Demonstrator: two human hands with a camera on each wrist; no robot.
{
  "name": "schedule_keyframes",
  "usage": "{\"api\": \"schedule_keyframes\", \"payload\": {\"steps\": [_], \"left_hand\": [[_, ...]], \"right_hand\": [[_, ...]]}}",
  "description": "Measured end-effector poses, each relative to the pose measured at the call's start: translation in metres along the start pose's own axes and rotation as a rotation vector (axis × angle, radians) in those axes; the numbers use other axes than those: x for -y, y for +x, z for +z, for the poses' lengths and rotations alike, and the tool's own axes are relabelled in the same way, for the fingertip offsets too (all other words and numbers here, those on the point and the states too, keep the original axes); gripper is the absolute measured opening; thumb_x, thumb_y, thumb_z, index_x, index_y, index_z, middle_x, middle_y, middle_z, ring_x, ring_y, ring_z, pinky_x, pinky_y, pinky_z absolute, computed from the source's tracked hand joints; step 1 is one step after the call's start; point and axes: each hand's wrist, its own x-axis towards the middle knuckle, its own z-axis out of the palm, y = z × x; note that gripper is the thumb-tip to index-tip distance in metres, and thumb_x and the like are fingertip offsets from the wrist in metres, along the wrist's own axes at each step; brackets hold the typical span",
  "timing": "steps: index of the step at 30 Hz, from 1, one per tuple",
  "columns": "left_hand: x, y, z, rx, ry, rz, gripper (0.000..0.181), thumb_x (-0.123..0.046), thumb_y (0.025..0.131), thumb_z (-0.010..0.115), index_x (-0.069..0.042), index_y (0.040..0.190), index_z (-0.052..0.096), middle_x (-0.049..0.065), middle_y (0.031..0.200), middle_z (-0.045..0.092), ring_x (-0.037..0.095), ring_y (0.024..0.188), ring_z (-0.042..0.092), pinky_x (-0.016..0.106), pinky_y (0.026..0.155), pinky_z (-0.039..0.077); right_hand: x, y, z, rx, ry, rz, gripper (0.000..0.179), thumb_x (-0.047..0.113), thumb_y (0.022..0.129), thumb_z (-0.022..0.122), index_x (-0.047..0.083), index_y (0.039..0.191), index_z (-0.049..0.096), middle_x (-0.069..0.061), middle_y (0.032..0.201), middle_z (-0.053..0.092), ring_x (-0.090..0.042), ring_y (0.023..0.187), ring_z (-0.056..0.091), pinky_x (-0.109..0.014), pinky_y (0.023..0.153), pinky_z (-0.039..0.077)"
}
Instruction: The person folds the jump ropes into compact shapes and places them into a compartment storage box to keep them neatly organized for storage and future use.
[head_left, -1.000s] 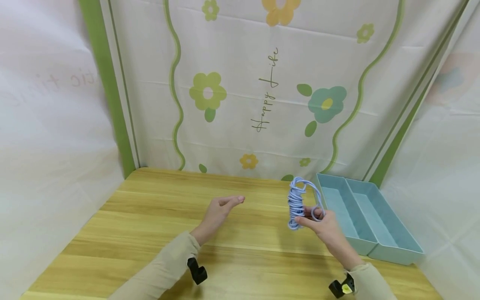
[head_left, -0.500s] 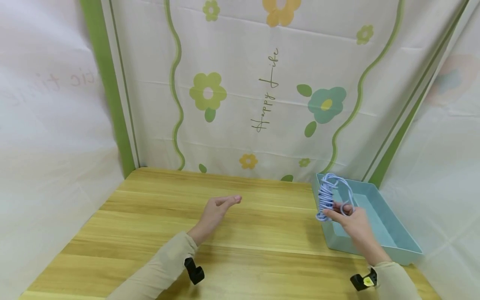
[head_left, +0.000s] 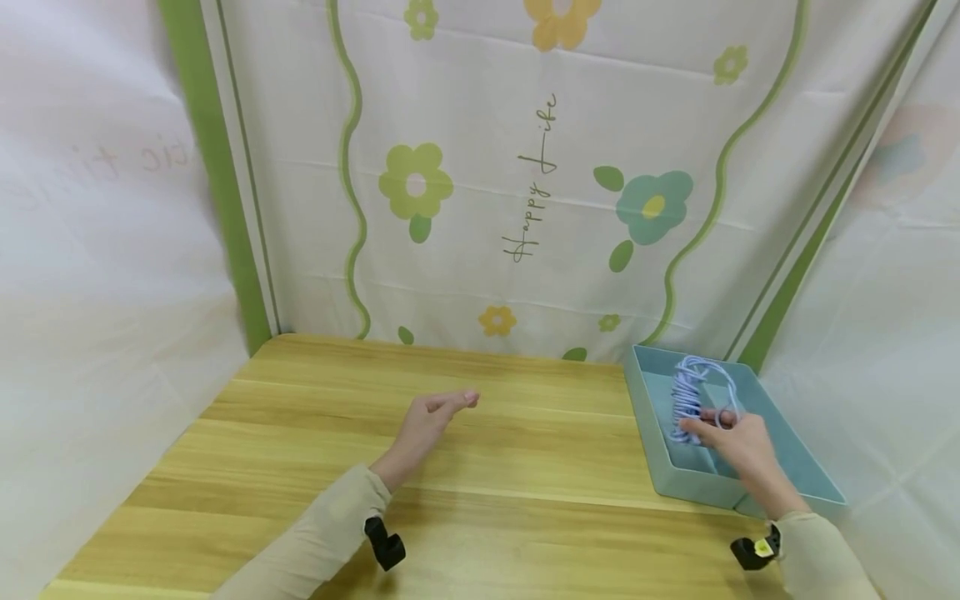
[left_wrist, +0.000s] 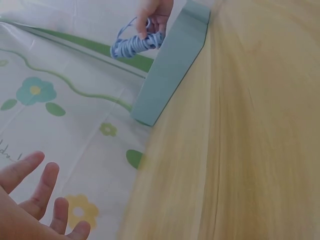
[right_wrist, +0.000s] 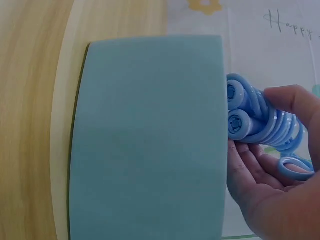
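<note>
A light blue jump rope (head_left: 686,402), its cord wound round the handles, hangs over the left part of a pale teal tray (head_left: 693,490). My right hand (head_left: 748,446) holds it between thumb and fingers, with a loose loop of cord by the palm. Seen from the right wrist, two round handle ends (right_wrist: 238,124) poke out of the coils beside the tray wall (right_wrist: 150,135). The left wrist view has the coil (left_wrist: 135,46) above the tray's rim. Away to the left, my left hand (head_left: 420,429) hovers over the table with relaxed fingers, holding nothing.
The tray has two long compartments and stands at the right end of the wooden table (head_left: 315,442). Behind the table hangs a white flowered curtain (head_left: 480,167). More pale curtain closes off the left and right sides.
My right hand has carried the jump rope rightward from over the table to over the tray, dipping slightly lower at the end. My left hand has drifted a little left.
</note>
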Motion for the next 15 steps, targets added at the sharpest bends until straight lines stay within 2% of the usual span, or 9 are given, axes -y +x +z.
{"api": "schedule_keyframes", "payload": {"steps": [2, 4, 8, 12, 15], "left_hand": [[0.001, -0.001, -0.001, 0.002, -0.007, 0.003, 0.04, -0.047, 0.094, 0.063, -0.015, 0.115, 0.074, 0.001, 0.121, 0.066, 0.024, 0.126, 0.05, 0.057, 0.108, 0.029], [0.0, -0.003, -0.002, 0.005, -0.013, 0.006, 0.041, -0.048, 0.094, 0.063, -0.015, 0.115, 0.075, 0.001, 0.121, 0.067, 0.023, 0.126, 0.051, 0.057, 0.108, 0.028], [0.001, -0.005, -0.004, 0.009, -0.019, 0.016, 0.039, -0.046, 0.094, 0.063, -0.014, 0.113, 0.075, 0.001, 0.121, 0.067, 0.023, 0.126, 0.051, 0.058, 0.108, 0.027], [0.0, -0.005, -0.004, 0.019, -0.025, 0.022, 0.038, -0.046, 0.095, 0.062, -0.014, 0.111, 0.076, 0.001, 0.121, 0.066, 0.023, 0.126, 0.051, 0.058, 0.108, 0.027], [0.0, -0.006, -0.004, 0.023, -0.026, 0.023, 0.038, -0.045, 0.095, 0.062, -0.013, 0.111, 0.076, 0.002, 0.122, 0.066, 0.024, 0.126, 0.051, 0.058, 0.108, 0.027]], "right_hand": [[-0.004, 0.003, -0.001, 0.028, -0.006, 0.013, 0.056, 0.053, 0.08, 0.078, 0.007, 0.082, 0.046, -0.011, 0.106, 0.064, -0.016, 0.083, 0.059, -0.03, 0.067, 0.046], [-0.007, 0.006, 0.0, 0.058, -0.021, 0.017, 0.053, 0.051, 0.08, 0.078, 0.008, 0.082, 0.047, -0.009, 0.099, 0.065, -0.018, 0.081, 0.062, -0.032, 0.068, 0.047], [-0.01, 0.011, 0.004, 0.101, -0.084, 0.008, 0.051, 0.046, 0.082, 0.079, 0.01, 0.073, 0.044, -0.006, 0.079, 0.06, -0.02, 0.076, 0.063, -0.034, 0.061, 0.041], [-0.011, 0.015, 0.009, 0.119, -0.11, 0.002, 0.05, 0.036, 0.083, 0.079, 0.013, 0.063, 0.04, -0.002, 0.061, 0.049, -0.018, 0.063, 0.056, -0.032, 0.054, 0.036], [-0.013, 0.017, 0.01, 0.128, -0.119, 0.011, 0.049, 0.031, 0.083, 0.078, 0.014, 0.061, 0.038, 0.001, 0.057, 0.041, -0.016, 0.058, 0.045, -0.032, 0.053, 0.035]]}}
